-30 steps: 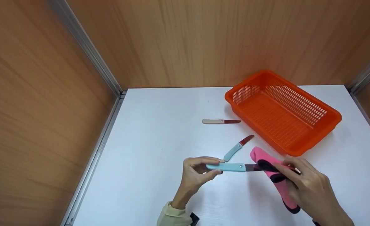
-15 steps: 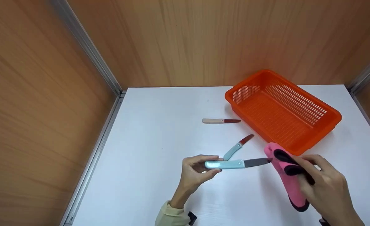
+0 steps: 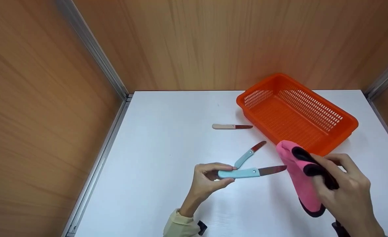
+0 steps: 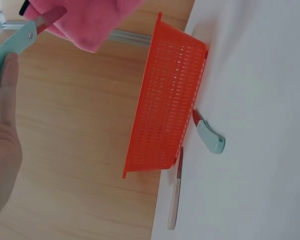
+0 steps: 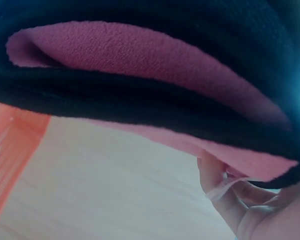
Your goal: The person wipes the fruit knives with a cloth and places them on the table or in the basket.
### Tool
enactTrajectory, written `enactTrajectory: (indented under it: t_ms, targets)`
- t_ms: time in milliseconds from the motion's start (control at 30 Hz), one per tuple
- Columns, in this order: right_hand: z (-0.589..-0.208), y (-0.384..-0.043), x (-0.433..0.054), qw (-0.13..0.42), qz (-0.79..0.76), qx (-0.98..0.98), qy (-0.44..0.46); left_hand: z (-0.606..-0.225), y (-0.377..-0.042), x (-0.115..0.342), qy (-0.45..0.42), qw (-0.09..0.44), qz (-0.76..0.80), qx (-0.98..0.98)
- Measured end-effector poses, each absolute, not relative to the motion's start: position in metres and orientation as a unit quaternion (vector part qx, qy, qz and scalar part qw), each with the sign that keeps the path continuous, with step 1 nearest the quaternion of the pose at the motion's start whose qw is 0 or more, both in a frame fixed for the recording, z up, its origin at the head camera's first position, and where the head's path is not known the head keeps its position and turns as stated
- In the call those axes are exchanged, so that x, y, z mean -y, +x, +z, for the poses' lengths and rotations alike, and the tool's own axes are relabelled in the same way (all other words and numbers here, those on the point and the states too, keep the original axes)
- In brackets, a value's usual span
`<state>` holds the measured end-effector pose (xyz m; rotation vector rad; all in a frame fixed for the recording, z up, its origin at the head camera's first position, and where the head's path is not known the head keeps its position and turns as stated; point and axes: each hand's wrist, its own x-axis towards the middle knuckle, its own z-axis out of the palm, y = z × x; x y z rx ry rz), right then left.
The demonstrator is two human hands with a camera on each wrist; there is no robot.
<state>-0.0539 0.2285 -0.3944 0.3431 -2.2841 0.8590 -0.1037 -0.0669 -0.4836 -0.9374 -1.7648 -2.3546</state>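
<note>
My left hand (image 3: 205, 182) pinches the light-blue handle of a knife (image 3: 241, 173) between thumb and fingers, above the table. The grey blade points right, reddish at the tip. A folded pink cloth with black edging (image 3: 299, 184) hangs from my right hand (image 3: 348, 187), close to the blade's tip; whether they touch I cannot tell. In the right wrist view the cloth's folds (image 5: 120, 47) hide much of that hand. On the table beyond lie a second light-blue knife (image 3: 244, 159) and a beige-handled knife (image 3: 224, 126).
An orange plastic basket (image 3: 340, 115) with slotted sides stands at the table's back right, just behind the cloth. Wooden panels (image 3: 194, 46) wall in the white table (image 3: 154, 141) at the back and sides.
My right hand has drawn the cloth to the right and slightly up, off the blade, which now shows along its length. My left hand has stayed nearly in place, still holding the knife.
</note>
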Motion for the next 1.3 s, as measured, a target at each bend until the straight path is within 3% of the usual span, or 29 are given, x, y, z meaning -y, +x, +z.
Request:
enactTrajectory:
  t_ms: [267,633,1300]
  targets:
    - [-0.382,-0.054,-0.215,0.357,0.313,0.856,0.205,-0.484,-0.105,0.065,-0.298,0.021,-0.764,0.572]
    - [-0.387,-0.054,-0.204,0.349,0.251,0.863,0.264,-0.484,-0.104,0.064,-0.289,0.027,-0.766,0.574]
    - [-0.398,-0.053,-0.189,0.277,0.182,0.890,0.313,-0.480,-0.103,0.060,-0.295,0.024,-0.787,0.541]
